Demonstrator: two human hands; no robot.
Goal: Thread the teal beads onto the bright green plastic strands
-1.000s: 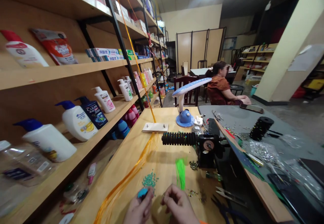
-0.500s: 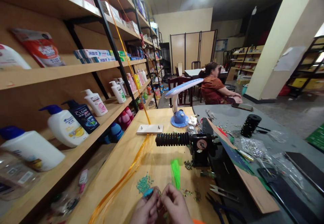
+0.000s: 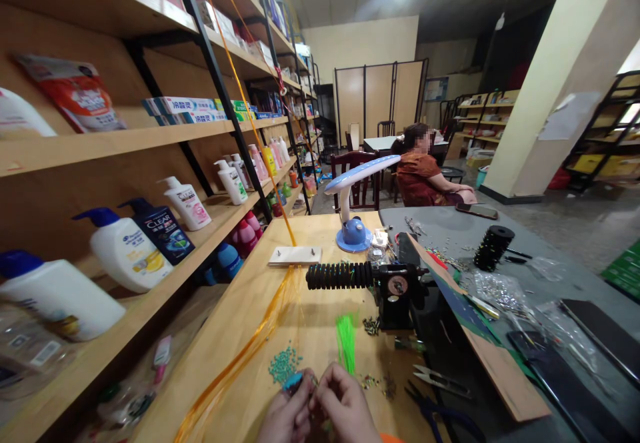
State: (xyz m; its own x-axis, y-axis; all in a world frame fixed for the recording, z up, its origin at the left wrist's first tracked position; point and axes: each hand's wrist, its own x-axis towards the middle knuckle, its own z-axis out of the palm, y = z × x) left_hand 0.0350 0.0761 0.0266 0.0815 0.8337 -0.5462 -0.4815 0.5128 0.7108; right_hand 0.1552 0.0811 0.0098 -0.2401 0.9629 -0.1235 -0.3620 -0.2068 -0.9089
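At the bottom edge, my left hand [image 3: 286,415] and my right hand [image 3: 345,408] are curled together over the wooden table [image 3: 260,309]. A small blue round piece [image 3: 293,381] is pinched in the left fingers. The right fingers are closed against it on something I cannot make out. Just beyond the hands lie a heap of small teal beads [image 3: 283,364] and a bundle of bright green strands [image 3: 345,341]. Orange strands [image 3: 240,356] run along the table on the left and rise to the shelf above.
A black spindle machine [image 3: 373,279] stands mid-table, a blue desk lamp [image 3: 354,226] behind it. Snips [image 3: 440,379] and pliers lie at the right. Shelves of bottles [image 3: 130,249] line the left. Another person [image 3: 425,173] sits at the far table.
The view swung slightly right and down between the earliest frame and now. My two hands drew closer together, so the fingers now touch around the blue piece.
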